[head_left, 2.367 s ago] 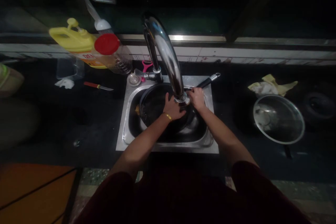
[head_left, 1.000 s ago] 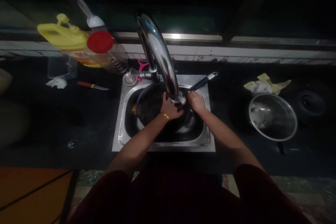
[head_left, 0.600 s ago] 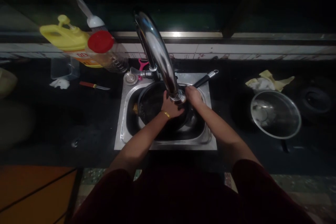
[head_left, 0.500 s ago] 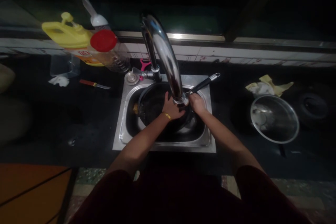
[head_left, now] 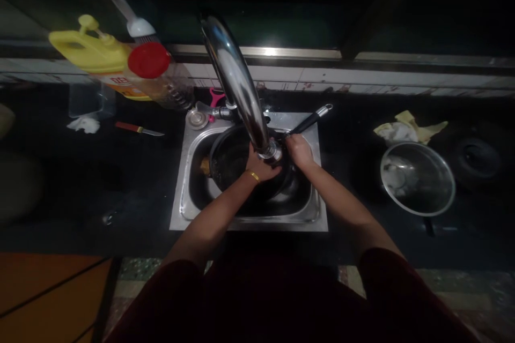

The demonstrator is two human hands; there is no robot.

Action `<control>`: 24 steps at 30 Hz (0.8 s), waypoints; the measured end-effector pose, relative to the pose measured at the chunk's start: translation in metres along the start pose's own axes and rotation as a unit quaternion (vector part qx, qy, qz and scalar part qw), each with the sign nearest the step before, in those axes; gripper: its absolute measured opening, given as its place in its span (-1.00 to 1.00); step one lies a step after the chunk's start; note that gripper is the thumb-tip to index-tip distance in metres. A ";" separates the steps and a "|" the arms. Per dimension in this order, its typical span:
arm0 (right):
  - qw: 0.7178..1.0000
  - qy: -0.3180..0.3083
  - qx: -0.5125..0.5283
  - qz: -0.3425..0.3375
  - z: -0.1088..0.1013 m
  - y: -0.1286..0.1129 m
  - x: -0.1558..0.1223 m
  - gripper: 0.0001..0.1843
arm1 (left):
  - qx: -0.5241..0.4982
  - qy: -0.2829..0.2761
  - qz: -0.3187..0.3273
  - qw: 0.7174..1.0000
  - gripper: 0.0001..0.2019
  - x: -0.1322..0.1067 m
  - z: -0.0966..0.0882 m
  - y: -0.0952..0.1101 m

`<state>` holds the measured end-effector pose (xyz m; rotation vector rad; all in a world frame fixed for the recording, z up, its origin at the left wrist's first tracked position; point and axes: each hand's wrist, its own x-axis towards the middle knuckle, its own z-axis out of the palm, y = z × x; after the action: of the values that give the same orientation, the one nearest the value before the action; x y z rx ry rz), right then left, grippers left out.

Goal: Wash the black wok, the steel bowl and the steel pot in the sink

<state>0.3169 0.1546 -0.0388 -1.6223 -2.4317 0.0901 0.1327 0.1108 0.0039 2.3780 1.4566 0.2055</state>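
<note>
A black frying pan [head_left: 229,163] sits tilted in the steel sink [head_left: 183,198], its dark handle [head_left: 309,120] pointing to the back right. My right hand [head_left: 300,150] is closed around the base of that handle. My left hand [head_left: 259,167], with a gold bracelet on the wrist, lies inside the pan under the chrome tap spout [head_left: 237,83]; the spout hides its fingers, so what it holds is unclear.
A yellow jug [head_left: 90,53] and a red-capped bottle [head_left: 155,67] stand at the back left, with a small knife [head_left: 139,129] on the dark counter. A steel bowl [head_left: 417,178] and a yellow cloth [head_left: 408,127] lie to the right. A pink peeler [head_left: 216,97] rests behind the sink.
Both hands have stayed on the pan, shifting only slightly under the tap. The view has swayed a little with my head.
</note>
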 end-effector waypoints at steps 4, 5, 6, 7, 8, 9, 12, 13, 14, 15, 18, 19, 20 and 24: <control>1.000 -0.014 -0.007 0.007 -0.004 -0.004 0.013 -0.69 | 0.005 -0.004 0.002 1.000 -0.36 0.000 -0.001 0.000; 1.000 -0.018 -0.006 0.013 -0.003 -0.004 0.016 -0.69 | 0.005 -0.001 0.002 1.000 -0.36 0.000 -0.001 0.000; 1.000 -0.019 -0.005 0.017 -0.003 -0.005 0.019 -0.68 | 0.005 0.002 0.003 1.000 -0.37 0.000 -0.001 0.000; 1.000 -0.018 -0.005 0.015 -0.002 -0.004 0.021 -0.68 | 0.004 0.004 0.004 1.000 -0.37 0.000 0.000 0.001; 1.000 -0.012 -0.006 0.008 -0.002 -0.004 0.021 -0.69 | 0.002 0.005 0.007 1.000 -0.38 0.000 0.000 0.001; 1.000 -0.003 -0.008 -0.002 -0.001 -0.003 0.020 -0.69 | 0.000 0.005 0.011 1.000 -0.40 0.000 0.000 0.002; 0.999 0.018 -0.012 -0.031 0.001 0.002 0.012 -0.69 | -0.008 0.004 0.021 1.000 -0.42 0.000 0.002 0.004; 0.999 0.021 -0.012 -0.035 0.003 0.004 0.009 -0.69 | -0.010 0.006 0.022 1.000 -0.43 0.000 0.002 0.005; 0.999 0.023 -0.011 -0.039 0.005 0.007 0.005 -0.69 | -0.012 0.010 0.021 1.000 -0.42 0.000 0.003 0.005; 0.999 0.027 -0.008 -0.042 0.008 0.009 0.001 -0.68 | -0.014 0.013 0.021 1.000 -0.42 0.000 0.003 0.005; 0.999 0.036 0.003 -0.040 0.017 0.017 -0.013 -0.67 | -0.017 0.018 0.019 1.000 -0.40 0.000 0.003 0.004; 0.999 0.035 0.006 -0.035 0.020 0.020 -0.017 -0.66 | -0.016 0.017 0.018 1.000 -0.41 -0.001 0.003 0.004; 0.999 0.032 0.009 -0.032 0.022 0.022 -0.020 -0.66 | -0.016 0.015 0.017 1.000 -0.41 -0.001 0.002 0.003; 0.998 0.050 0.027 -0.034 0.021 0.022 -0.025 -0.63 | -0.013 0.008 0.006 1.000 -0.42 0.000 0.001 0.002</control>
<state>0.3413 0.1412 -0.0665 -1.4839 -2.3847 0.0610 0.1347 0.1097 0.0040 2.3710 1.4387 0.2447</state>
